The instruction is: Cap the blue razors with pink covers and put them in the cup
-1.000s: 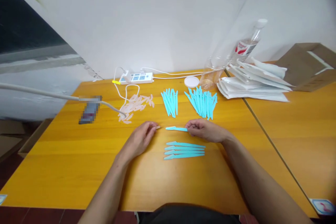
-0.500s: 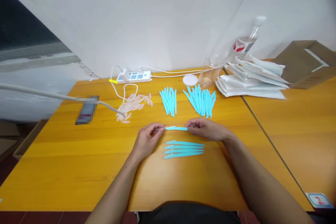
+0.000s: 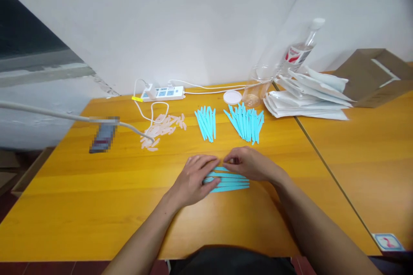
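Note:
Several light-blue eyebrow razors lie side by side in a row on the table. My left hand rests over their left ends, its fingers stretched past the far side and its thumb apart on the near side. At the far edge of the row lies one more eyebrow razor. The curled, pinched fingers of my right hand are on this razor and hide its right part. Behind my hands are a smaller bunch of blue razors and a larger bunch.
Small translucent pinkish caps are heaped at the left, under a white cable. A power strip, round white lid, clear jar, bottle, white packets and cardboard box stand behind. A blurred phone lies left.
Both hands have brought the held eyebrow razor down to the far side of the row. My left hand has let go of its tip and spread over the row's left ends.

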Demonstrator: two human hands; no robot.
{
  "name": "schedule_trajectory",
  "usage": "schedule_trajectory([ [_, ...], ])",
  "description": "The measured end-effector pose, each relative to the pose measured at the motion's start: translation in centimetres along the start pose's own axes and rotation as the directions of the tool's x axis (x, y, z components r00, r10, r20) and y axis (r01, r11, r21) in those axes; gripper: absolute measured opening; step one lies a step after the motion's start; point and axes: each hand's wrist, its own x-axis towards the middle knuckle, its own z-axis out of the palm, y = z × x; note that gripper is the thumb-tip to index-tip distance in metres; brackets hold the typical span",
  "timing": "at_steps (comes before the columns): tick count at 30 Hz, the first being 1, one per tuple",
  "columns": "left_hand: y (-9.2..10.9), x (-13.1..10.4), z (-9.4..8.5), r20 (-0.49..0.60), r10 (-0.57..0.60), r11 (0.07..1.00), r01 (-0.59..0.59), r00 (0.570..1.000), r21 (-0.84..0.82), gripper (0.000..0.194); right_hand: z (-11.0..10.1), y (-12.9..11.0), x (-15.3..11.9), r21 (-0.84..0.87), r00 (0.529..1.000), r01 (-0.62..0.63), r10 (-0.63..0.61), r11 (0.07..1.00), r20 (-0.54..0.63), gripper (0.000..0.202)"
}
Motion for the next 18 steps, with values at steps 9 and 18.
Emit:
schedule_trajectory([
  [9,2.3,-1.0,1.3,0.197,0.087,0.986,-0.113,0.976,0.122,0.058,-0.8,-0.9,9.6,-0.257,0.859,-0.375,0.23,0.891,-0.457,0.032],
  [18,-7.5,-5.5,-5.9,-0.34,-0.274,0.909,0.357,0.9,0.213,0.037,-2.2,0.0,12.5,-0.272,0.825,-0.505,0.365,0.819,-0.432,0.031],
])
